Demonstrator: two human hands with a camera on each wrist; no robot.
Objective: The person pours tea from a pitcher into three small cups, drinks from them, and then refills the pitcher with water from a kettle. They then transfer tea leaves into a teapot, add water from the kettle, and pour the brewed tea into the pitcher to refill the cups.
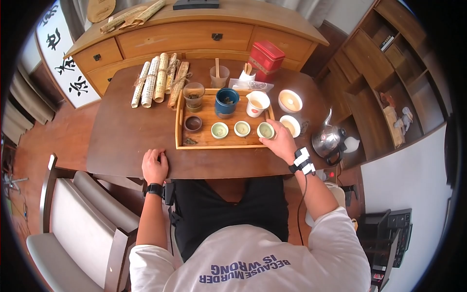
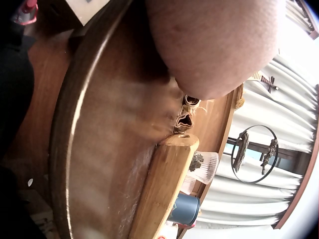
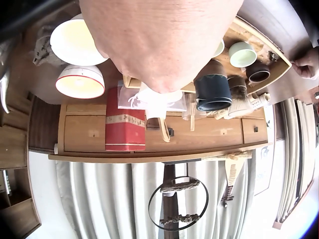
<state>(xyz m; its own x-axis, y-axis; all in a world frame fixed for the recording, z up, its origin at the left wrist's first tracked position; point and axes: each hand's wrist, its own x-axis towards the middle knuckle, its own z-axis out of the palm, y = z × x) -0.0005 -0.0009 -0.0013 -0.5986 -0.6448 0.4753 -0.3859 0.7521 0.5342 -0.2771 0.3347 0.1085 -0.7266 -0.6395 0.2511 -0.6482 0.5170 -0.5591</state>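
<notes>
My right hand [image 1: 282,141] reaches over the right edge of a wooden tray [image 1: 228,145] and holds a small pale green teacup [image 1: 265,130] between thumb and fingers. Two matching cups, one in the middle [image 1: 242,129] and one to the left [image 1: 220,130], stand in a row beside it. In the right wrist view the back of the hand hides the held cup. My left hand [image 1: 155,166] rests loosely curled on the table's front edge, holding nothing. Behind the cups stand a white pitcher [image 1: 258,104], a blue pot [image 1: 226,103] and a glass [image 1: 194,97]; a dark cup [image 1: 193,123] sits left.
Two white bowls, one at the back [image 1: 290,101] and one nearer [image 1: 290,125], stand right of the tray, with a steel kettle [image 1: 327,142] beyond. Bamboo scrolls [image 1: 159,78] lie at the back left. A red tin [image 1: 266,59] stands behind. A chair [image 1: 85,214] is at left.
</notes>
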